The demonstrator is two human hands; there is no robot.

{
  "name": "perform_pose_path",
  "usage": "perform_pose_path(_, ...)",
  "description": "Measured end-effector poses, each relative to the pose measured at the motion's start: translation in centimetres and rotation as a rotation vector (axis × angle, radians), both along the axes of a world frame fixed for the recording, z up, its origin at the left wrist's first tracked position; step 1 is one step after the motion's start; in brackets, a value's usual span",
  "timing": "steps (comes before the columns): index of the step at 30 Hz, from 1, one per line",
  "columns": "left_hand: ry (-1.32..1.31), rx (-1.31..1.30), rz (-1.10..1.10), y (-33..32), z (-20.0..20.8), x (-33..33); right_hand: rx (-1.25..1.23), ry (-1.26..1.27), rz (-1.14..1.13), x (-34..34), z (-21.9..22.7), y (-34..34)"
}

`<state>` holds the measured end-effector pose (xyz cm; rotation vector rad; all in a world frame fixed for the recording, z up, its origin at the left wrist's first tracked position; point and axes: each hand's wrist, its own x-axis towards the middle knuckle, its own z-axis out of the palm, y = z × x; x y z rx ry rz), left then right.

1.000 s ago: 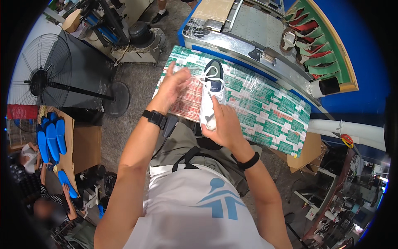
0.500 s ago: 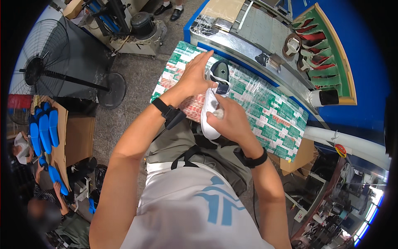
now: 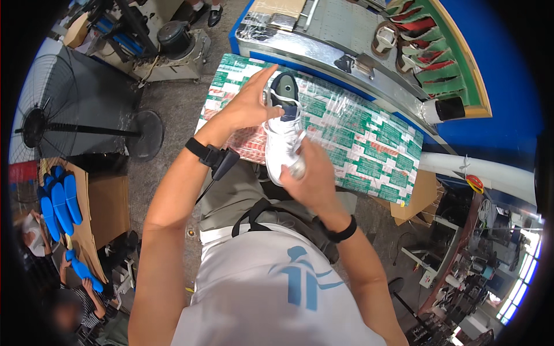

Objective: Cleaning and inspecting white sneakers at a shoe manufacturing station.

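Note:
A white lace-up sneaker (image 3: 279,141) with a dark blue tongue and grey-green insole lies before me, heel away and toe toward me. My left hand (image 3: 249,106) grips it at the collar, thumb by the tongue and fingers stretched along the outer side. Over the toe, my right hand (image 3: 314,176) is closed, with a small pale wad (image 3: 298,168) pressed against the upper between thumb and fingers. What that wad is made of, I cannot make out. Beneath the sneaker is a box top (image 3: 360,144) covered in green and white printed tape.
Beyond the box runs a metal-edged machine bed (image 3: 323,55) with shoe parts on it. A green rack (image 3: 444,75) holds red-lined pieces at far right. A standing fan (image 3: 43,127) is at left, near blue shoe forms (image 3: 72,196) and a person handling one.
My view has shifted, so the box and sneaker sit further left. The right hand has moved toward the toe with the wad; the laces show more. The left hand keeps its hold.

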<state>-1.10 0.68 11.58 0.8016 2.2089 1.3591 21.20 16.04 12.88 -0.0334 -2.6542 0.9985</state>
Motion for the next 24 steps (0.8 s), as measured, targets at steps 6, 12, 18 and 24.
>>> perform_pose_path(6, 0.048, -0.007, 0.078, 2.9, 0.0, 1.3, 0.02, -0.087, 0.033, -2.5, -0.7, 3.0)
perform_pose_path(12, -0.011, 0.056, 0.066, 2.1, -0.4, 0.2, 0.32, -0.063, 0.211, 1.8, 2.7, 4.6)
perform_pose_path(18, 0.003, 0.025, 0.068, 2.5, 0.1, 0.4, 0.049, -0.254, 0.159, 6.5, 3.4, 3.5)
perform_pose_path(24, -0.019, 0.049, 0.044, 2.6, -0.9, 0.1, -0.083, -0.099, 0.067, -0.8, -0.2, 3.7)
